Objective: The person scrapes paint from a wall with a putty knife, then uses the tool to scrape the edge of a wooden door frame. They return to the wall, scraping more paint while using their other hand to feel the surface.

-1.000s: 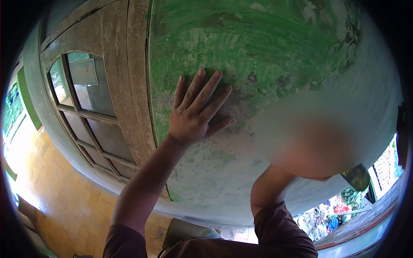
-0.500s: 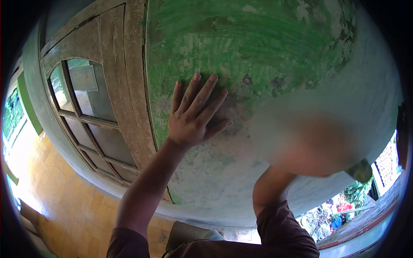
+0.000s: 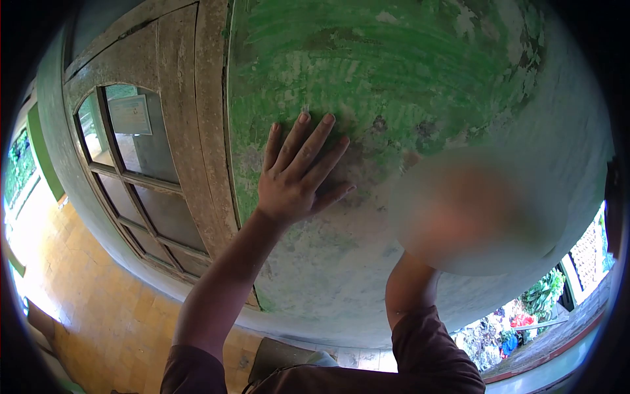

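Note:
My left hand [image 3: 292, 177] lies flat on the wall [image 3: 367, 72], its fingers spread over worn green paint, with nothing held. The wall has peeling green patches above and a paler, greyish surface lower down and to the right. My right hand [image 3: 476, 203] is raised at the wall to the right of the left one. A round blur covers it, so its fingers and anything in them cannot be made out. A fingertip-like shape shows at the blur's upper left edge.
A weathered wooden door or window frame [image 3: 177, 98] with glass panes stands left of the hands. Yellowish floor tiles [image 3: 98, 295] lie at the lower left. A brownish object [image 3: 279, 358] is below. Plants [image 3: 545, 292] and a ledge [image 3: 545, 348] are at the lower right.
My right hand and forearm have shifted slightly to the left along the wall. The dark object that showed at the blur's lower right edge is no longer visible. My left hand stays in place.

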Available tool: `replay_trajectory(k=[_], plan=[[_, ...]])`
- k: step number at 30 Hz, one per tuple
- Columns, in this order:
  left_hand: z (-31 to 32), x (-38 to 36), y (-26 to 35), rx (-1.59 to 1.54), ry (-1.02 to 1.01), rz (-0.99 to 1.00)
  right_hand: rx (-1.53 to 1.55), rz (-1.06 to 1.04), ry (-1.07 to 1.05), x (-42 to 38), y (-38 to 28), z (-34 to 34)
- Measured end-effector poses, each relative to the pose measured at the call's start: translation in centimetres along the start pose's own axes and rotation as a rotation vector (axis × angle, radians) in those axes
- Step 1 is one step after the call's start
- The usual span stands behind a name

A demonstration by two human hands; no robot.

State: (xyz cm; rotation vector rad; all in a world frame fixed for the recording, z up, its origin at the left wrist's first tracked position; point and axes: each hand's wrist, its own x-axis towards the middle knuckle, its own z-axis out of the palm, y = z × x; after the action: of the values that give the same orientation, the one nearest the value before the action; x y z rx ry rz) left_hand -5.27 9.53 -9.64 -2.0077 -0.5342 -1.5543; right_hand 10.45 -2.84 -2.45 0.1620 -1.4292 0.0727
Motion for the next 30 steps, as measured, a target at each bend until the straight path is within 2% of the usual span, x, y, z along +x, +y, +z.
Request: replay_trajectory(k=[3, 5, 6, 11, 13, 15, 16, 17, 19, 21, 23, 25, 27, 29, 30], plan=[[0.1, 0.0, -0.1, 0.011, 0.015, 0.011, 0.076, -0.069, -0.088, -0.1, -0.6, -0.3], [0.0, -0.1, 0.0, 0.009, 0.005, 0.003, -0.111, 0.033, 0.070, -0.4, 1.5, -0.5], [0.0, 0.0, 0.0, 0.008, 0.004, -0.003, -0.112, 0.033, 0.070, -0.4, 1.3, -0.5], [0.0, 0.1, -0.1, 0.017, 0.013, 0.010, 0.122, -0.084, -0.009, -0.4, -1.2, -0.1], [0.0, 0.0, 0.0, 0.011, 0.010, 0.023, 0.052, -0.038, 0.033, -0.9, 1.5, -1.2], [0.1, 0.1, 0.0, 0.007, 0.014, 0.018, 0.051, 0.224, 0.178, -1.1, 2.7, 0.4], [0.0, 0.1, 0.0, 0.013, 0.017, 0.020, 0.019, 0.077, 0.110, -1.4, 2.1, 0.1], [0.0, 0.0, 0.1, 0.010, 0.019, 0.011, 0.028, 0.076, 0.107, -1.4, 1.0, 0.5], [-0.1, 0.0, -0.1, 0.014, 0.017, -0.008, 0.152, -0.101, 0.095, -0.6, -1.4, 1.4], [-0.1, 0.0, 0.0, -0.016, 0.019, -0.003, 0.192, -0.097, 0.095, -0.8, 0.9, -0.4], [0.0, -0.1, 0.1, -0.014, 0.017, 0.009, -0.002, 0.161, 0.145, -0.7, 2.7, 0.7], [0.0, 0.1, -0.1, 0.006, 0.027, 0.020, 0.012, 0.081, 0.105, -1.0, 1.5, 0.2], [0.0, 0.0, -0.2, 0.003, 0.020, 0.026, 0.105, -0.097, 0.005, -0.9, -0.3, 0.6], [-0.1, 0.1, -0.3, 0.003, 0.023, 0.024, -0.019, -0.109, 0.081, -0.8, 0.9, 1.0], [-0.1, 0.0, -0.2, -0.002, 0.028, 0.024, -0.067, -0.042, 0.107, -0.6, 1.2, 1.1]])
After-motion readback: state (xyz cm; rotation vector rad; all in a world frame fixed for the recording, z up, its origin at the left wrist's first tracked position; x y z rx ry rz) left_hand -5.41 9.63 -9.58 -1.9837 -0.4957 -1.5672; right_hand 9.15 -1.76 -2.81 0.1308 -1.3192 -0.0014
